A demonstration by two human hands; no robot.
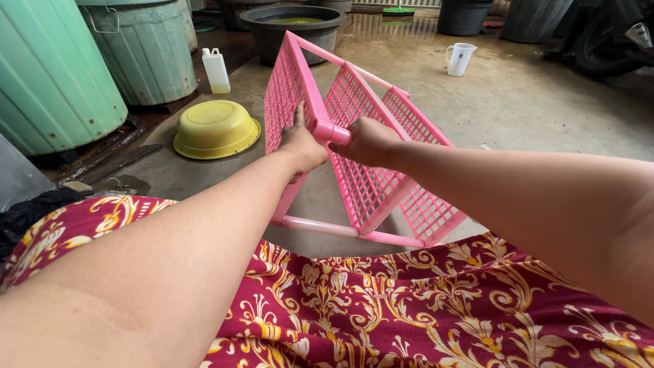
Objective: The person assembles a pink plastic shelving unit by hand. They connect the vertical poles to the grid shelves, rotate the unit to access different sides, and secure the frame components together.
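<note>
Holding the pink plastic rack [371,184] is what both of my hands are doing right now. It stands tilted on the concrete floor [531,102] just past my knees, a frame of pink tubes with three lattice panels fanning away from me. My left hand [302,144] has its grip wrapped around the upright tube on the near corner, fingers curled behind the panel and thumb along the front. My right hand [368,140] is closed in a fist over the short tube that runs out of the corner joint, so the two hands sit just beside each other with the joint showing between them. The bottom tube of the rack lies low, close to the patterned red and gold cloth [422,307] over my lap.

To the left of the rack a yellow basin [216,128] rests upside down on the floor. Beyond it a small white jug-shaped bottle [216,71] stands upright near two large green ribbed drums [48,75]. Farther back sits a dark round tub [293,24] with greenish liquid inside. On the right, well apart from the rack, a white pitcher [460,58] stands on the wet floor.
</note>
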